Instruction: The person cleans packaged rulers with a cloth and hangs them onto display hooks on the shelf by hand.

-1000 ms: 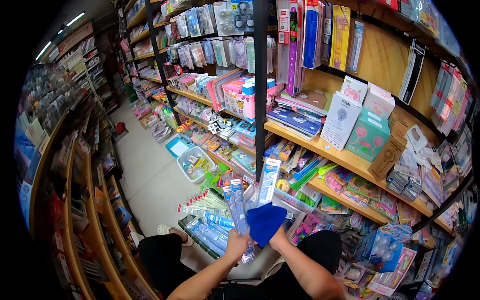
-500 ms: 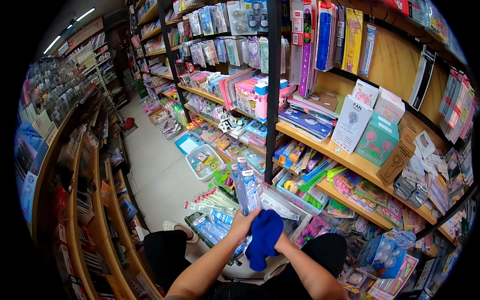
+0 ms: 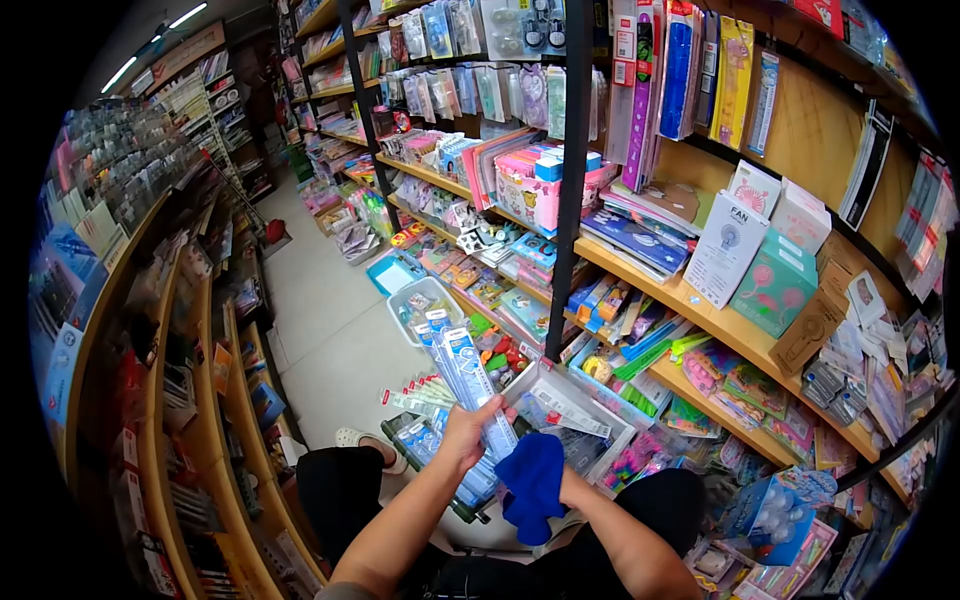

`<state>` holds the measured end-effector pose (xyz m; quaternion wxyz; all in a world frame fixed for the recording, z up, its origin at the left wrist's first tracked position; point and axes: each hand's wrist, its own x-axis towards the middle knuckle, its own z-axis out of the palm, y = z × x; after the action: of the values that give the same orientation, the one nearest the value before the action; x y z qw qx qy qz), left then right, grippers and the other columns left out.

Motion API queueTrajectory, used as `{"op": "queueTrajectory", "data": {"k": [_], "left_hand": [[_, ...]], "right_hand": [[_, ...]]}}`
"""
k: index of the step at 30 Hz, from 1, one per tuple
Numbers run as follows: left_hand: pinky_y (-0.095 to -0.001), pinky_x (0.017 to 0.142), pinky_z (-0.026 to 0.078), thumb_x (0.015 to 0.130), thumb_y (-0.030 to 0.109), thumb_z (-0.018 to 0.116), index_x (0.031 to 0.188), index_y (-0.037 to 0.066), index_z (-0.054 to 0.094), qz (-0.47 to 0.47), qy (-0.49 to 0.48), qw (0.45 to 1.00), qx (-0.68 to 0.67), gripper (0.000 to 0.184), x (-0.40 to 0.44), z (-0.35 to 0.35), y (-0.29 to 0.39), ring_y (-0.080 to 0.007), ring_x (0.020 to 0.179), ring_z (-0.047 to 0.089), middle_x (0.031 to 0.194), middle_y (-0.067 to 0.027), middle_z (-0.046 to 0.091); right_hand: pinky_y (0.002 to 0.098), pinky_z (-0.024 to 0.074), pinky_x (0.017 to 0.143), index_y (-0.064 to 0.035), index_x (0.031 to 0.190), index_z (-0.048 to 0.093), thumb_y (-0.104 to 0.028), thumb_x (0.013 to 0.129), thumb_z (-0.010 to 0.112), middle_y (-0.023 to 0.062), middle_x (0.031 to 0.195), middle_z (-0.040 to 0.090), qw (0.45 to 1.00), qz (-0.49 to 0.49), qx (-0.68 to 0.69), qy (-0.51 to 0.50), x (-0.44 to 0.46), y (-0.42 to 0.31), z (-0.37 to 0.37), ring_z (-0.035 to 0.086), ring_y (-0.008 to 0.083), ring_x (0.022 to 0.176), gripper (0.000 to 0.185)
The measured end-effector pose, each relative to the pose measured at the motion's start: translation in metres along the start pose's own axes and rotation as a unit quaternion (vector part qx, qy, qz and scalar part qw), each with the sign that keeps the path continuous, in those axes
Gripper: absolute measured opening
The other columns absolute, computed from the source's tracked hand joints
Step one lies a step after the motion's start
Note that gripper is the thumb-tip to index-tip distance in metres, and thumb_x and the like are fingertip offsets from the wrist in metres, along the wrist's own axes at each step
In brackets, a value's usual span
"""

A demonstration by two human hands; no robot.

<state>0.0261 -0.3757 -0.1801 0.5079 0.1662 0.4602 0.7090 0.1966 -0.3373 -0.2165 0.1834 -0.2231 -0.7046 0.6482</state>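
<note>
My left hand (image 3: 468,432) is closed around several long, slim clear packets that look like rulers (image 3: 468,372), with white and blue top cards. They tilt away from me, up and to the left. A dark blue cloth (image 3: 530,488) covers most of my right hand (image 3: 568,490), bunched around its hidden fingers. The cloth touches or lies very near the lower end of the packets. Below my left hand, a dark crate (image 3: 484,518) holds similar blue-marked packets. To the right of the held packets sits a grey tray (image 3: 622,440) with a few flat packets inside.
Wooden shelves (image 3: 690,300) on the right hold a white fan box (image 3: 728,248) and stationery. A black upright post (image 3: 572,190) stands ahead. On the floor is a white bin (image 3: 405,325) of small goods. Low wooden shelving (image 3: 190,400) runs along the left.
The held packets have swung left and lean over more, and my left hand has turned with them. The cloth has shifted lower on them. More of the grey tray shows. The whole view has moved slightly.
</note>
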Motion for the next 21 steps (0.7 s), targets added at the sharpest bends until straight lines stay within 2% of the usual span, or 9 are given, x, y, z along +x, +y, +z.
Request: {"op": "queueTrajectory", "data": {"k": [1,2,4,5,8,10,14,18,21], "left_hand": [[-0.0366,0.066,0.052,0.081,0.013,0.06,0.093,0.004,0.052,0.005,0.016,1.0,-0.021,0.018,0.001,-0.006,-0.001,-0.0222,0.072,0.059,0.078,-0.0078,0.056],[-0.0369,0.066,0.052,0.081,0.014,0.06,0.095,0.004,0.052,0.009,0.032,0.998,-0.044,0.019,0.005,-0.017,-0.004,-0.0221,0.071,0.059,0.077,-0.0074,0.055],[-0.0381,0.067,0.052,0.08,0.015,0.061,0.099,0.005,0.05,0.01,0.081,0.992,-0.095,0.024,0.005,-0.036,-0.005,-0.0214,0.07,0.058,0.074,-0.0062,0.052],[-0.0322,0.058,0.052,0.08,0.016,0.062,0.096,0.004,0.051,0.0,0.107,0.987,-0.119,0.022,0.001,-0.044,-0.004,-0.0192,0.066,0.058,0.071,-0.0034,0.051],[-0.029,0.053,0.049,0.08,0.011,0.06,0.097,0.004,0.05,-0.014,0.101,0.992,-0.071,0.021,-0.012,-0.082,-0.02,-0.017,0.061,0.056,0.071,-0.0046,0.052],[-0.0282,0.051,0.048,0.08,0.008,0.059,0.097,0.004,0.049,-0.024,0.106,0.994,-0.001,0.019,-0.02,-0.1,-0.034,-0.0161,0.06,0.054,0.071,-0.005,0.052],[-0.0291,0.053,0.047,0.082,0.006,0.056,0.099,0.005,0.049,-0.07,0.111,0.991,-0.034,0.018,-0.029,-0.112,-0.059,-0.0175,0.062,0.055,0.073,-0.0063,0.053],[-0.0292,0.057,0.05,0.082,0.006,0.056,0.098,0.006,0.052,-0.121,0.097,0.986,-0.064,0.017,-0.033,-0.109,-0.07,-0.0178,0.065,0.058,0.078,-0.0077,0.056],[-0.0294,0.058,0.051,0.082,0.006,0.056,0.101,0.007,0.051,-0.124,0.085,0.987,-0.053,0.02,-0.036,-0.11,-0.069,-0.0178,0.066,0.058,0.081,-0.0088,0.057]], "right_hand": [[0.0291,0.0468,0.071,-0.005,0.104,0.052,-0.013,0.069,0.066,0.0046,0.091,0.057,1.0,0.019,-0.014,-0.017,-0.002,-0.003,-0.003,0.053,0.0122,0.082,0.04],[0.029,0.0468,0.074,-0.0067,0.111,0.05,-0.02,0.077,0.061,0.0056,0.098,0.057,0.999,0.041,-0.004,-0.02,-0.003,0.004,-0.007,0.054,0.0129,0.087,0.038],[0.0294,0.0459,0.076,-0.0084,0.111,0.05,-0.023,0.082,0.057,0.0043,0.098,0.055,0.962,0.115,0.237,0.072,0.007,0.026,-0.02,0.053,0.014,0.088,0.033],[0.0296,0.0454,0.077,-0.0092,0.11,0.05,-0.025,0.085,0.054,0.0036,0.099,0.054,0.917,0.148,0.351,0.117,0.012,0.037,-0.027,0.053,0.0146,0.088,0.03],[0.0304,0.049,0.07,-0.0112,0.107,0.051,-0.031,0.089,0.048,0.0042,0.095,0.056,0.846,0.115,0.463,0.238,0.022,0.025,-0.052,0.057,0.0153,0.084,0.027],[0.0306,0.0498,0.068,-0.0119,0.107,0.051,-0.031,0.086,0.053,0.0052,0.093,0.057,0.864,0.124,0.385,0.301,0.023,0.03,-0.058,0.057,0.0152,0.081,0.029],[0.0312,0.0494,0.067,-0.0129,0.103,0.053,-0.031,0.084,0.055,0.0031,0.089,0.058,0.894,0.151,0.201,0.372,0.04,0.088,-0.056,0.057,0.0151,0.08,0.026],[0.0304,0.0489,0.068,-0.013,0.103,0.053,-0.031,0.084,0.055,0.0029,0.089,0.058,0.925,0.212,0.143,0.28,0.053,0.083,-0.036,0.057,0.0147,0.081,0.027],[0.0298,0.0486,0.069,-0.0131,0.104,0.053,-0.032,0.084,0.056,0.0027,0.09,0.058,0.92,0.226,0.249,0.201,0.059,0.063,-0.033,0.057,0.0144,0.081,0.027]]}}
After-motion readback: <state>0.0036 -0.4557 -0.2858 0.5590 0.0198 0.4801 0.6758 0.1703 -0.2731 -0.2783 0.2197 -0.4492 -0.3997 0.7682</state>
